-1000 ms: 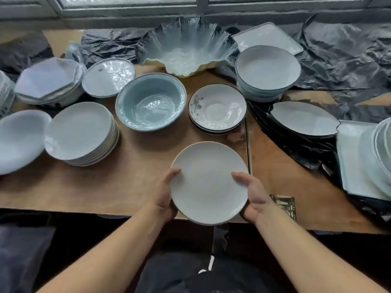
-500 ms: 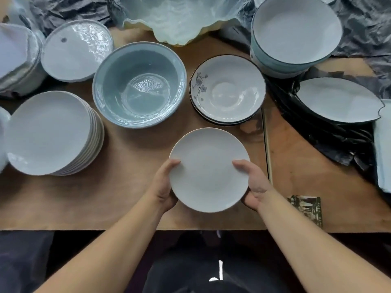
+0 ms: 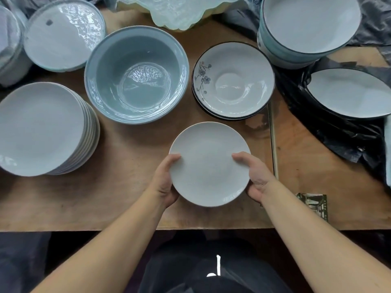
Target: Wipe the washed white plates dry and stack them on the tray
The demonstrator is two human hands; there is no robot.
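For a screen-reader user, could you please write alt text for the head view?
Both hands, left and right, hold a white plate by its edges over a wooden table crowded with a plate stack, a blue bowl and other dishes.

Brown wooden desk [image 3: 118, 199] with worn, scuffed surface, narrow seam running near to far right of centre, crumpled black plastic sheeting [image 3: 338, 132] over its right side, dark floor below near edge, soft daylight reflections

light: soft, cool daylight from the far side | glare: window reflections in the blue bowl [image 3: 137, 75] | shadows: faint | edges: wide-angle bending | focus: sharp
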